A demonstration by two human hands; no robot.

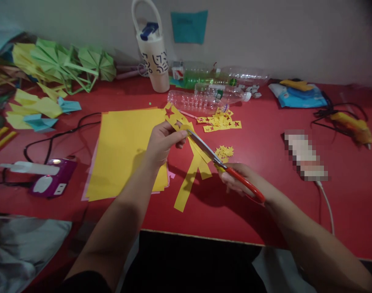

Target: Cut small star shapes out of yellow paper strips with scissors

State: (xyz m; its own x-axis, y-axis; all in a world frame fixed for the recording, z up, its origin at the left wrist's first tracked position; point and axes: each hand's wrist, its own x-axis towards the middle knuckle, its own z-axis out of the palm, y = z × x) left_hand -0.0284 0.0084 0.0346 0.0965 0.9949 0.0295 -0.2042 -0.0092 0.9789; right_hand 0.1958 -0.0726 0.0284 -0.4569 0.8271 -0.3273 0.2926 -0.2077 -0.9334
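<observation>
Both forearms reached inward from the lower corners over the red surface (pixel 351 211). The left hand (pixel 166 142) was raised above it, thumb pointing to the right, and gripped a yellow strip (pixel 175 117) between thumb and fingers. The right hand (pixel 239 177) was closed around the red handles of the scissors (pixel 228 170), whose blades slanted up and left.

The strip rose above the left fingers, one star-shaped hole showing near its upper end. The blade tips were at the left thumb, against the yellow paper; whether the blades were parted could not be determined. Uncut strips (pixel 187 185) lay between the hands. Small stars (pixel 224 153) lay just beyond the right hand, punched strips (pixel 222 122) farther back. Yellow sheets (pixel 121 150) lay beneath and beside the left forearm.
</observation>
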